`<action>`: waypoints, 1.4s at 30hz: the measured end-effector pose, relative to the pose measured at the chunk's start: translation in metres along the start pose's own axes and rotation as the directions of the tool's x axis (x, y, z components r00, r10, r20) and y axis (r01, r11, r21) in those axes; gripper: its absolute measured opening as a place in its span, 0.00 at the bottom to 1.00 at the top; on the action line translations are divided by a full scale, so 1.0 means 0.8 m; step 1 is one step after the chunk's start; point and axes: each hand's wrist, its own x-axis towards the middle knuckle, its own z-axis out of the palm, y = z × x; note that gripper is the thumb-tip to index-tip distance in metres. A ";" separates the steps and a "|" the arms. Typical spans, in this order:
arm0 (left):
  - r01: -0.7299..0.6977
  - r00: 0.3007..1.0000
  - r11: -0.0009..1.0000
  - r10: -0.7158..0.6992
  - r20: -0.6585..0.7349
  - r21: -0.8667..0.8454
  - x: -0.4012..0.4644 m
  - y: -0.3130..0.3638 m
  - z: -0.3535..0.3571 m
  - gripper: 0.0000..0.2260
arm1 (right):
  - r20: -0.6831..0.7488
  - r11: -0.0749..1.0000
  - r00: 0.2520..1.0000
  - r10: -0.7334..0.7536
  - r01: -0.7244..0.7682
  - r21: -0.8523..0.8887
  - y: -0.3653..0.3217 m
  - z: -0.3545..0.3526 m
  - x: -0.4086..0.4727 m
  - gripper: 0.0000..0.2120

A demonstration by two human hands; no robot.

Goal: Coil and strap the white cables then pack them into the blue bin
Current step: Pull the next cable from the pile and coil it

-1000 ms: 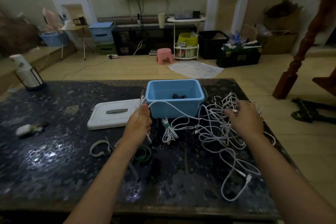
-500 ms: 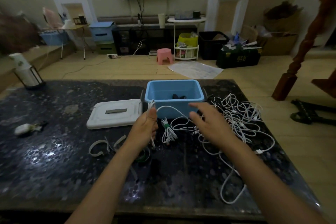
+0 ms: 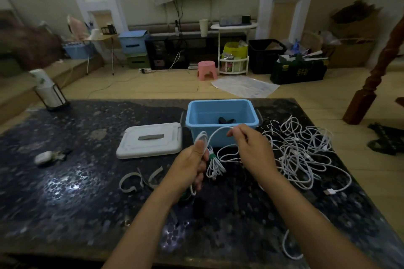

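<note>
My left hand [image 3: 192, 165] grips loops of a white cable [image 3: 213, 135] just in front of the blue bin [image 3: 222, 136]. My right hand [image 3: 251, 148] pinches the same cable a little to the right, so the cable arches between both hands. A coiled white cable with a green strap [image 3: 215, 165] lies on the table between my hands. A tangled heap of white cables [image 3: 306, 153] spreads to the right of the bin. Something dark lies inside the bin.
The bin's white lid [image 3: 150, 140] lies left of it on the dark stone table [image 3: 76, 181]. Loose pale straps [image 3: 140, 179] lie near my left forearm. A white earbud case [image 3: 43, 157] and a lantern [image 3: 49, 91] stand at the left.
My right hand has left the cable heap, moved left and taken hold of the cable that my left hand holds. A loop now stands above my left hand.
</note>
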 end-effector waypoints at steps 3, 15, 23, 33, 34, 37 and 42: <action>-0.023 0.987 0.989 0.046 -0.154 0.149 0.007 -0.009 0.004 0.26 | 0.055 0.996 0.995 -0.083 0.081 0.043 -0.031 0.012 -0.010 0.11; -0.046 0.988 0.999 0.049 -0.146 0.022 0.019 -0.010 0.003 0.19 | 0.260 0.968 0.937 -0.233 0.249 -0.030 -0.038 0.047 -0.038 0.07; -0.112 0.913 0.976 0.175 -0.367 0.188 0.022 -0.004 0.006 0.22 | 0.351 0.979 0.921 -0.170 0.200 -0.051 -0.035 0.044 -0.048 0.09; -0.174 0.897 0.935 0.022 -0.441 -0.308 0.032 0.012 -0.008 0.21 | 0.548 0.932 0.825 -0.141 0.298 -0.208 -0.016 0.049 -0.076 0.11; -0.167 0.915 0.910 0.001 -0.403 -0.378 0.032 0.012 -0.010 0.21 | 0.552 0.930 0.825 -0.124 0.291 -0.226 -0.011 0.045 -0.072 0.12; -0.101 0.972 0.874 -0.015 -0.234 -0.476 0.026 0.017 -0.014 0.21 | 0.554 0.926 0.828 -0.086 0.271 -0.263 0.006 0.033 -0.057 0.16; 0.026 0.999 0.948 -0.034 -0.018 -0.317 0.015 0.022 -0.028 0.21 | 0.488 0.913 0.872 -0.032 0.224 -0.342 0.039 0.010 -0.027 0.16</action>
